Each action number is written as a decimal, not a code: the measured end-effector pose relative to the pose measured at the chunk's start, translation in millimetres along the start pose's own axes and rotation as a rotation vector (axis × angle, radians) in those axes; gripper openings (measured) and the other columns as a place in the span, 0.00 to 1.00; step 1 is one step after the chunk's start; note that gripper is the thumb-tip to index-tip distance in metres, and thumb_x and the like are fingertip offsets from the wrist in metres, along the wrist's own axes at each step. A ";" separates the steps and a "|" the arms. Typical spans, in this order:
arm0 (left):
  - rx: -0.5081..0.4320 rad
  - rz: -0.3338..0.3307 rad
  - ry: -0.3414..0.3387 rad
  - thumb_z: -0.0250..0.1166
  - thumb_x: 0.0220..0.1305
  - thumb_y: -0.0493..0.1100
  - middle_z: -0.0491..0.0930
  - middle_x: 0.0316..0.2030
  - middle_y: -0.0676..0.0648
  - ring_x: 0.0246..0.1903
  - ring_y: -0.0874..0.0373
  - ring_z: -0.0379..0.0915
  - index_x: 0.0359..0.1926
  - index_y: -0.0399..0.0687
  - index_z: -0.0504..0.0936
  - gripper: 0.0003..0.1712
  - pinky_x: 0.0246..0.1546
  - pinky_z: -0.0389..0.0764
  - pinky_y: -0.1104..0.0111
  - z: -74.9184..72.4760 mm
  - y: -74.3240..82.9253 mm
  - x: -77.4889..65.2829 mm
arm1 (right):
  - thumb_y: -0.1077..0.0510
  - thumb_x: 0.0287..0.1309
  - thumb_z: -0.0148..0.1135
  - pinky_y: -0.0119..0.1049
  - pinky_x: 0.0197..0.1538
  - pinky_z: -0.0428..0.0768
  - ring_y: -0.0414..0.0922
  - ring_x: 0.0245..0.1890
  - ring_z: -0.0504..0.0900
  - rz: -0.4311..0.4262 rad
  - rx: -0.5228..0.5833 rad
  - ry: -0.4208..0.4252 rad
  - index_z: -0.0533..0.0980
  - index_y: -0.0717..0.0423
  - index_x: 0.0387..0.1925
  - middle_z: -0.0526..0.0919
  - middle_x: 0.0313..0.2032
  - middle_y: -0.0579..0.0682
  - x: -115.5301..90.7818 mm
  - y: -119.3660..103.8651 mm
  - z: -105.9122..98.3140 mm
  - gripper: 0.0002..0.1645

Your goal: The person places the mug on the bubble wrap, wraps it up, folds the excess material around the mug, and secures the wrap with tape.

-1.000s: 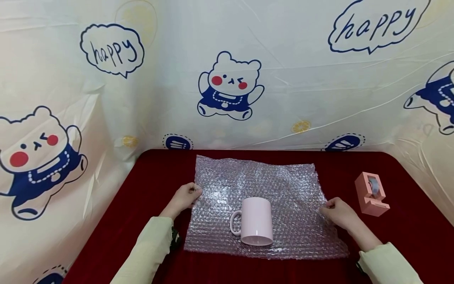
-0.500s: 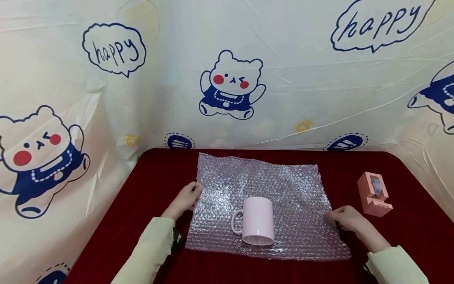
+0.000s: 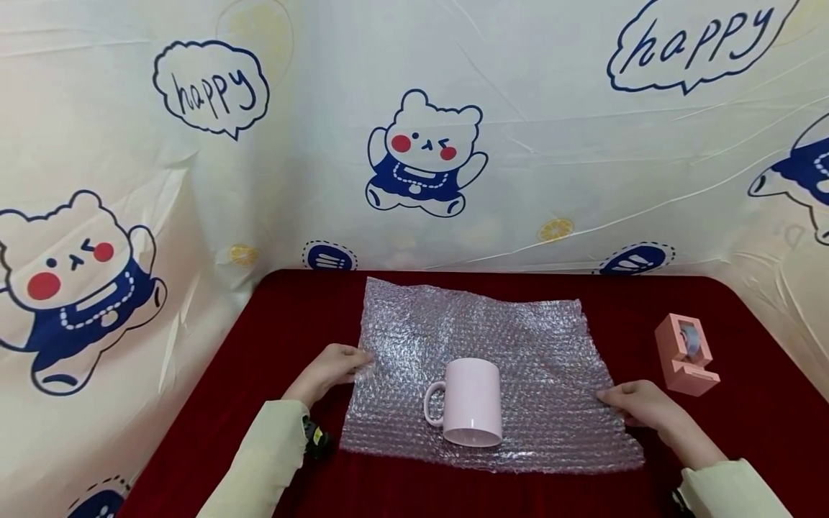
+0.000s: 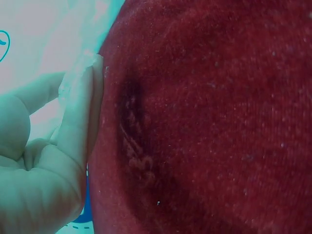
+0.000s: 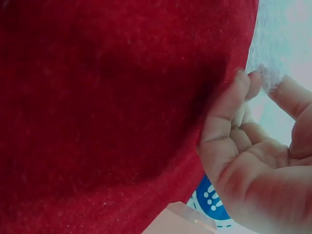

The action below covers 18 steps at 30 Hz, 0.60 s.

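A sheet of clear bubble wrap [image 3: 544, 345] lies spread on the table, its bubbles catching the light. On its near half a pale pink mug [image 3: 474, 399] lies on its side, handle to the left and mouth facing me. My left hand [image 3: 332, 367] pinches the sheet's left edge between thumb and fingers; the left wrist view shows the same hand [image 4: 58, 131] with a bit of wrap at its fingertips. At the right edge my right hand [image 3: 644, 406] pinches the wrap too, and in the right wrist view a crumpled wrap edge [image 5: 269, 80] sits between thumb and index finger.
A pink tape dispenser [image 3: 688, 356] with a roll of tape stands on the right of the table, beyond my right hand. Dark red cloth [image 3: 291, 309] covers the table. A white curtain [image 3: 518, 144] with printed bears hangs behind and at the sides.
My right hand has slid down along the wrap's right edge towards me. My left hand has shifted slightly nearer along the left edge. The mug stays in place on the sheet.
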<state>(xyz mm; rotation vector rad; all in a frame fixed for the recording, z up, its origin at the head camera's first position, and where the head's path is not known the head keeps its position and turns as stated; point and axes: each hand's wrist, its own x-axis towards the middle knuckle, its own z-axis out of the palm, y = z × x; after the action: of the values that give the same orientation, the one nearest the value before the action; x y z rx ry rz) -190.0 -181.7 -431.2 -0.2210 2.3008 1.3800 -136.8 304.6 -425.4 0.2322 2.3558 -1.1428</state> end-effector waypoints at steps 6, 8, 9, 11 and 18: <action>0.024 -0.002 -0.017 0.55 0.70 0.46 0.75 0.42 0.41 0.32 0.57 0.79 0.46 0.37 0.76 0.15 0.34 0.83 0.65 -0.7 5.9 -6.4 | 0.53 0.69 0.50 0.34 0.36 0.78 0.38 0.29 0.74 -0.014 0.082 -0.043 0.77 0.68 0.42 0.76 0.29 0.43 -6.1 -4.3 -8.5 0.20; 0.012 0.004 -0.027 0.54 0.71 0.46 0.76 0.41 0.41 0.31 0.58 0.80 0.46 0.37 0.75 0.15 0.32 0.83 0.66 -1.3 9.2 -8.0 | 0.52 0.69 0.49 0.33 0.35 0.78 0.38 0.30 0.75 -0.024 0.118 -0.064 0.77 0.65 0.41 0.76 0.30 0.42 -8.5 -7.2 -10.6 0.19; 0.002 0.007 -0.027 0.54 0.71 0.45 0.78 0.41 0.42 0.30 0.58 0.80 0.47 0.37 0.75 0.15 0.31 0.83 0.67 -1.6 11.0 -8.7 | 0.52 0.70 0.48 0.33 0.35 0.78 0.38 0.30 0.75 -0.028 0.137 -0.072 0.77 0.63 0.40 0.76 0.30 0.42 -9.6 -9.1 -11.5 0.18; -0.012 0.016 -0.025 0.54 0.71 0.45 0.81 0.39 0.43 0.28 0.60 0.81 0.48 0.35 0.76 0.17 0.30 0.83 0.68 -2.1 15.3 -10.1 | 0.51 0.70 0.47 0.33 0.36 0.78 0.37 0.30 0.76 -0.038 0.165 -0.083 0.76 0.59 0.39 0.77 0.30 0.42 -11.6 -13.3 -12.9 0.17; 0.013 0.055 0.044 0.56 0.69 0.47 0.85 0.31 0.45 0.24 0.64 0.79 0.41 0.31 0.80 0.20 0.29 0.83 0.72 0.1 31.0 -15.9 | 0.51 0.73 0.43 0.31 0.44 0.81 0.30 0.39 0.80 -0.192 0.229 -0.104 0.72 0.57 0.38 0.79 0.41 0.41 -17.0 -25.2 -12.1 0.16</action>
<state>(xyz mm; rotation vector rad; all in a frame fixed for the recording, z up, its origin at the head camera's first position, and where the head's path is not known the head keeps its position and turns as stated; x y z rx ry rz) -186.9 -168.0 -399.3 -0.1866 2.3672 1.4003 -135.9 299.1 -393.1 0.0232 2.1915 -1.4817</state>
